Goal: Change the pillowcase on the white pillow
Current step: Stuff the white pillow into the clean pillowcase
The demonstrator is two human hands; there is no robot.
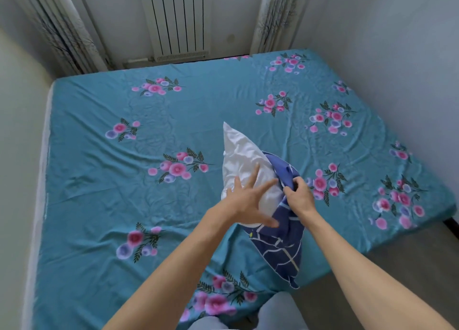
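The white pillow [242, 159] stands tilted on the bed, its upper half bare and its lower half inside a dark blue pillowcase [282, 249] with white lines. My left hand [248, 199] lies spread with straight fingers against the white fabric at the case's mouth. My right hand [299, 195] pinches the bunched blue rim of the pillowcase at the pillow's right side. The pillow's lower end is hidden inside the case.
The bed [124, 193] carries a teal sheet with pink flower prints. A white radiator [177, 19] hangs on the far wall between two curtains [62, 26]. Walls stand close to the bed's left and right sides. Grey floor [397, 250] shows at lower right.
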